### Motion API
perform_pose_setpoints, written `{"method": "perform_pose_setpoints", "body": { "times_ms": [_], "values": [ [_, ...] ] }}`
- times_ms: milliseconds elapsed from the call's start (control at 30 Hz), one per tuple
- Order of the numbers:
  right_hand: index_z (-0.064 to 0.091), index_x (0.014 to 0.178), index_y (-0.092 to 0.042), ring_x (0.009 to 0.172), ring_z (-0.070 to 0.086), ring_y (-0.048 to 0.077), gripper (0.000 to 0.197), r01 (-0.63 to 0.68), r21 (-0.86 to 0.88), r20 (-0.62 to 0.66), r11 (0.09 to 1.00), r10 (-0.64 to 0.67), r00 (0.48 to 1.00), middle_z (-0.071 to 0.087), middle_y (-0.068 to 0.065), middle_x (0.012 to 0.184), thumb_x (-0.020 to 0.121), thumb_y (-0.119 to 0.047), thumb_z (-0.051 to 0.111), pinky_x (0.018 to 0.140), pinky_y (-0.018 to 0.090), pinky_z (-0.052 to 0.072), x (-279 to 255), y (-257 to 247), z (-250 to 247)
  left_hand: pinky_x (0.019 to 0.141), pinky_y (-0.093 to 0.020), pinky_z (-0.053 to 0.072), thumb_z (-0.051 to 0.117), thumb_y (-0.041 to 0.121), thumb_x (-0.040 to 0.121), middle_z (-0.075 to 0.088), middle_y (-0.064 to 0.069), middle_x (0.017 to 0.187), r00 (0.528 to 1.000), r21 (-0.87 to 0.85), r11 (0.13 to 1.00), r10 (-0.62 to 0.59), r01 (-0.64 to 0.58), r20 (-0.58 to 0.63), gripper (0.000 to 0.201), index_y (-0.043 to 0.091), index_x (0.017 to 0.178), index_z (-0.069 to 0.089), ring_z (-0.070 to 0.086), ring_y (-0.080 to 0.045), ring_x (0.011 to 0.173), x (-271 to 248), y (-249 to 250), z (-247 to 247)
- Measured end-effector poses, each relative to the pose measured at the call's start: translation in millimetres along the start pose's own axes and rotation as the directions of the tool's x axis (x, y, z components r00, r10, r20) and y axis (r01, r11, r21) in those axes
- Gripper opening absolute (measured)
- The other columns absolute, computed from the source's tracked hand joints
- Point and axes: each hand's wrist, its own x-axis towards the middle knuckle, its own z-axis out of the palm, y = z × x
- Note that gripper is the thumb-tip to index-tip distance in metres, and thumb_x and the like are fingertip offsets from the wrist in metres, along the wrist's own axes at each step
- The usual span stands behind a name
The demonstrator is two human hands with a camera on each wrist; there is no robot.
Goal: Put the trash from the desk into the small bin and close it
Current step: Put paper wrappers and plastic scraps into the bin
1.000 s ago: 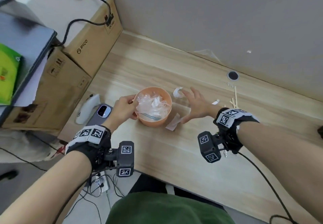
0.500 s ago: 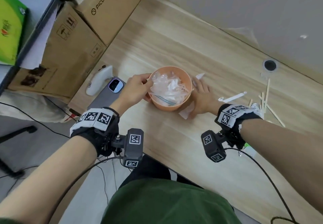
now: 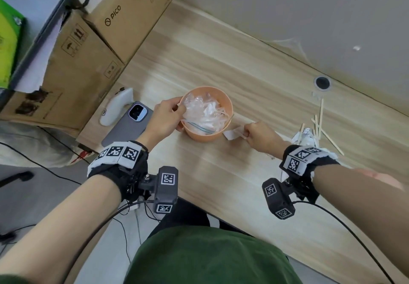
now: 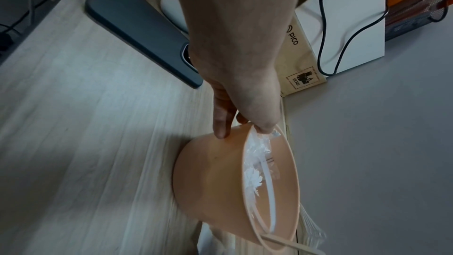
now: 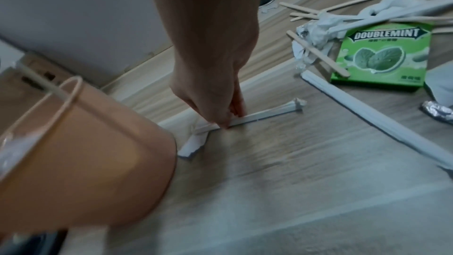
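Observation:
A small orange bin (image 3: 208,132) (image 4: 215,187) (image 5: 85,162) stands open on the wooden desk (image 3: 221,173), filled with crumpled clear plastic (image 3: 203,113). My left hand (image 3: 180,117) (image 4: 242,129) grips its left rim, thumb inside and fingers on the outer wall. Just right of the bin, my right hand (image 3: 244,132) (image 5: 228,121) pinches a long white paper wrapper (image 5: 267,114) lying on the desk. A torn white paper scrap (image 3: 231,134) (image 5: 193,144) lies beside the bin's base.
More trash lies to the right: wooden sticks (image 3: 319,117) (image 5: 318,53), crumpled paper (image 5: 316,34), a green Doublemint box (image 5: 382,53), another long white wrapper (image 5: 367,111), a foil ball (image 5: 438,111). A phone (image 3: 128,124) and cardboard boxes (image 3: 73,66) sit left.
My right hand has drawn back from lying flat beside the bin and now pinches the paper wrapper a little further right. My left hand stays on the bin's rim.

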Motion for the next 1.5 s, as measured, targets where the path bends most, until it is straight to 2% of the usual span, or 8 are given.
{"method": "perform_pose_setpoints", "body": {
  "times_ms": [200,500,733,833,1067,1200,1300,1500],
  "values": [
    [0.063,0.081,-0.009,0.061,0.062,0.011,0.003,-0.092,0.363,-0.103,0.927,0.138,0.985,0.064,0.004,0.072,0.082,-0.005,0.063,0.063,0.028,0.05,-19,-1,-56,0.05,-0.02,0.051,0.045,0.019,0.099,0.053,0.003,0.063,1.0,0.017,1.0,0.007,-0.007,0.028,0.024,0.019,0.093,0.068,0.061,-0.013,0.044,1,2,6],
    [0.061,0.079,-0.014,0.073,0.065,0.012,0.013,0.337,0.795,-0.462,0.504,0.144,0.875,0.061,0.003,0.076,0.087,-0.003,0.065,0.073,0.022,0.057,-58,-53,-153,0.048,-0.017,0.051,0.044,0.018,0.099,0.062,-0.007,0.069,0.996,0.088,0.996,0.021,-0.028,0.084,0.025,0.013,0.093,0.068,0.063,-0.01,0.043,8,9,18],
    [0.065,0.079,-0.016,0.076,0.063,0.011,0.008,0.361,0.44,-0.558,0.822,-0.065,0.827,0.067,-0.006,0.078,0.085,-0.01,0.064,0.074,0.028,0.054,-26,-87,-95,0.054,-0.025,0.058,0.043,0.022,0.101,0.064,-0.009,0.073,0.993,0.094,0.995,0.009,-0.02,0.119,0.028,0.01,0.099,0.068,0.067,-0.017,0.05,8,9,21],
    [0.063,0.086,-0.008,0.079,0.061,0.025,0.008,0.281,0.161,-0.41,0.946,-0.195,0.891,0.067,0.007,0.084,0.085,-0.006,0.055,0.066,0.033,0.044,-19,-84,-75,0.049,-0.018,0.053,0.043,0.022,0.101,0.067,-0.014,0.077,0.992,0.088,0.996,0.006,-0.017,0.128,0.026,0.014,0.101,0.068,0.065,-0.012,0.046,8,9,21],
    [0.062,0.1,-0.007,0.09,0.063,0.034,0.026,0.029,-0.136,-0.07,0.99,-0.038,0.997,0.067,0.016,0.096,0.086,0.003,0.043,0.063,0.033,0.04,-3,-95,-81,0.057,-0.022,0.058,0.045,0.026,0.101,0.069,-0.01,0.087,0.985,0.049,0.999,-0.02,0.012,0.174,0.026,0.019,0.114,0.067,0.07,-0.021,0.061,5,11,23],
    [0.047,0.136,-0.013,0.11,0.06,0.027,0.048,0.045,0.214,0.066,0.976,-0.06,0.996,0.061,0.01,0.124,0.089,-0.002,0.046,0.089,0.035,0.052,-9,-87,-115,0.063,-0.03,0.061,0.049,0.025,0.098,0.067,-0.008,0.083,0.983,0.005,0.999,-0.036,0.035,0.178,0.027,0.018,0.118,0.067,0.067,-0.018,0.061,5,13,24],
    [0.052,0.126,-0.01,0.092,0.07,0.029,0.031,-0.007,0.688,0.008,0.726,0.002,1.0,0.065,0.013,0.109,0.097,-0.007,0.043,0.074,0.037,0.06,-25,-64,-133,0.067,-0.037,0.062,0.052,0.025,0.098,0.062,-0.003,0.078,0.983,-0.036,0.997,-0.064,0.071,0.172,0.028,0.02,0.122,0.065,0.063,-0.015,0.059,5,13,24],
    [0.056,0.117,-0.006,0.072,0.059,0.02,0.024,-0.189,0.656,-0.069,0.73,0.308,0.949,0.056,0.011,0.106,0.095,-0.007,0.046,0.056,0.024,0.055,-28,-6,-83,0.063,-0.034,0.06,0.053,0.02,0.098,0.059,0.0,0.073,0.976,-0.072,0.989,-0.116,0.131,0.185,0.032,0.02,0.129,0.061,0.059,-0.013,0.056,2,15,22]
  ]
}}
